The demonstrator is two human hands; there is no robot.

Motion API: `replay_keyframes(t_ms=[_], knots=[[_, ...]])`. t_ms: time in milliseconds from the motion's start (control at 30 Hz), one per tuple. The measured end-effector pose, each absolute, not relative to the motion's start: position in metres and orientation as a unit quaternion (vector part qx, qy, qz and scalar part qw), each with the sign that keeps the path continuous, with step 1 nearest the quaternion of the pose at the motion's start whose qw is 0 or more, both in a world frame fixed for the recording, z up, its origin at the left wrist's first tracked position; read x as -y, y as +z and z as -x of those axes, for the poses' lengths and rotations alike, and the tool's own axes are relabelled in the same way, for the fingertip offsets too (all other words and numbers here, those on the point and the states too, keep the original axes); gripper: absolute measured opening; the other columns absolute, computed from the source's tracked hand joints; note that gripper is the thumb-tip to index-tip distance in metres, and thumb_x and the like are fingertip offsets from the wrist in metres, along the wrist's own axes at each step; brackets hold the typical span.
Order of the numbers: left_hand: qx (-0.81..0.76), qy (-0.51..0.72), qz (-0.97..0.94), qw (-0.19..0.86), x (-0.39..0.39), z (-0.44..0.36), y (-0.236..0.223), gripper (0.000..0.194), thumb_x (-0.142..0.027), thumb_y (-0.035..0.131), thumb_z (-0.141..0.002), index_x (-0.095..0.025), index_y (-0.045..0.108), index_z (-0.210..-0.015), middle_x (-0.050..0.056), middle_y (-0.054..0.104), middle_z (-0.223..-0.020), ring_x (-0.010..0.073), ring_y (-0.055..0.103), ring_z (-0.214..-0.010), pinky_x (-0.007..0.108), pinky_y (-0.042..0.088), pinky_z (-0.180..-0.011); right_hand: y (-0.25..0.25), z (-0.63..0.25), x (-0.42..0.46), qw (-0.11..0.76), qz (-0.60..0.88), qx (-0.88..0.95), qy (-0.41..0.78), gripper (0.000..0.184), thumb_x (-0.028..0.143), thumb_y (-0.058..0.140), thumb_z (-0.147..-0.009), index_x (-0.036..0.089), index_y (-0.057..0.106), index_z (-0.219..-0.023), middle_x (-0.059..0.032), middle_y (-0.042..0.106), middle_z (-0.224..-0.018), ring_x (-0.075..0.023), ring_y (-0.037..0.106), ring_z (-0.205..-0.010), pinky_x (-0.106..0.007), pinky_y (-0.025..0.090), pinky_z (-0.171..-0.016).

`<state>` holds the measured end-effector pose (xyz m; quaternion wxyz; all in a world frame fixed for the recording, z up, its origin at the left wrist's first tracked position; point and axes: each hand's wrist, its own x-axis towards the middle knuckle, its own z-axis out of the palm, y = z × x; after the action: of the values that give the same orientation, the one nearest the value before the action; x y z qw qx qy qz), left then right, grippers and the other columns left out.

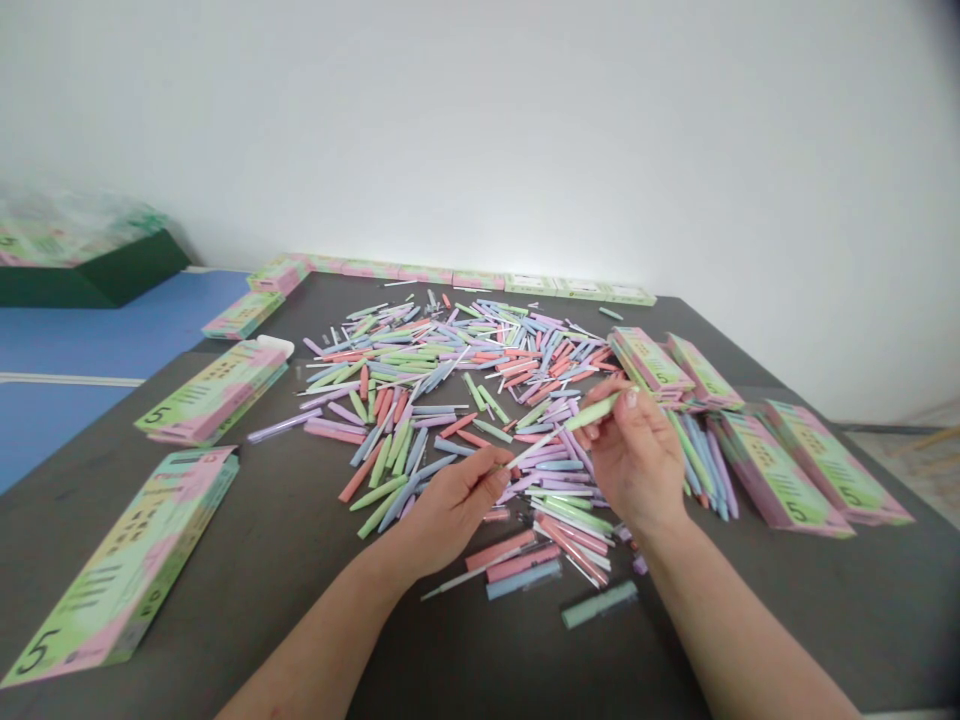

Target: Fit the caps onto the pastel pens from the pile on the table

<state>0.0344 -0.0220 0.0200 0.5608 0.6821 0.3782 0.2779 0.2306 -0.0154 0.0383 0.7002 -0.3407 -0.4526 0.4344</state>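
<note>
Between the thumb and fingers of my right hand (637,455) is a light green pen barrel (592,412), tilted up to the right. My left hand (454,500) pinches a thin white pen refill (536,447) near its lower end. The refill's upper end meets the lower end of the green barrel; how far it goes in cannot be seen. Below my hands lie loose pink barrels (523,564), a blue cap-like piece (523,580), a green one (598,605) and white refills (465,580).
A wide heap of pastel pen parts (450,350) covers the middle of the dark table (300,620). Printed boxes stand in stacks at left (214,390) and right (780,475), with a row (480,280) along the back. Beyond the left edge sits a dark green bin (127,268).
</note>
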Motion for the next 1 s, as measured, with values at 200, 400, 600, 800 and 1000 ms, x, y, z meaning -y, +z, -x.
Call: replay_keyframes(t_ms=[200, 400, 600, 800, 1000], knots=[[-0.372, 0.280, -0.707, 0.532, 0.022, -0.035, 0.021, 0.023, -0.036, 0.042, -0.095, -0.017, 0.055, -0.095, -0.003, 0.043, -0.073, 0.0117, 0.040, -0.067, 0.023, 0.034, -0.062, 0.031, -0.227, 0.017, 0.661, 0.337, 0.501, 0.446, 0.017, 0.033, 0.058, -0.090, 0.021, 0.069, -0.085, 0.0008, 0.050, -0.068, -0.0102, 0.042, -0.055, -0.026, 0.033, -0.051], [-0.384, 0.252, -0.732, 0.503, 0.023, -0.034, 0.022, 0.024, -0.035, 0.038, -0.097, -0.018, 0.054, -0.103, -0.004, 0.044, -0.072, 0.0119, 0.041, -0.066, 0.024, 0.032, -0.062, 0.016, -0.228, 0.018, 0.600, 0.371, 0.561, 0.433, 0.016, 0.030, 0.056, -0.092, 0.022, 0.070, -0.091, 0.0017, 0.051, -0.062, -0.0108, 0.044, -0.054, -0.027, 0.031, -0.053], [-0.398, 0.253, -0.743, 0.474, 0.023, -0.033, 0.021, 0.024, -0.034, 0.038, -0.096, -0.018, 0.056, -0.099, -0.003, 0.049, -0.074, 0.0129, 0.045, -0.068, 0.025, 0.031, -0.062, 0.013, -0.226, 0.018, 0.574, 0.366, 0.572, 0.458, 0.015, 0.030, 0.057, -0.092, 0.022, 0.069, -0.093, 0.0013, 0.054, -0.068, -0.0096, 0.045, -0.053, -0.026, 0.032, -0.051], [-0.413, 0.253, -0.747, 0.455, 0.023, -0.033, 0.019, 0.022, -0.031, 0.039, -0.096, -0.017, 0.056, -0.097, -0.003, 0.049, -0.070, 0.0129, 0.045, -0.065, 0.025, 0.031, -0.061, 0.008, -0.222, 0.019, 0.568, 0.354, 0.570, 0.476, 0.016, 0.030, 0.055, -0.093, 0.021, 0.068, -0.093, 0.0019, 0.053, -0.064, -0.0100, 0.046, -0.054, -0.025, 0.034, -0.051], [-0.412, 0.256, -0.744, 0.459, 0.022, -0.034, 0.018, 0.022, -0.030, 0.040, -0.095, -0.017, 0.057, -0.099, -0.003, 0.051, -0.073, 0.0135, 0.047, -0.068, 0.025, 0.032, -0.063, 0.007, -0.221, 0.018, 0.562, 0.361, 0.578, 0.468, 0.017, 0.031, 0.054, -0.093, 0.020, 0.068, -0.092, 0.0025, 0.052, -0.060, -0.0105, 0.046, -0.053, -0.026, 0.034, -0.052]])
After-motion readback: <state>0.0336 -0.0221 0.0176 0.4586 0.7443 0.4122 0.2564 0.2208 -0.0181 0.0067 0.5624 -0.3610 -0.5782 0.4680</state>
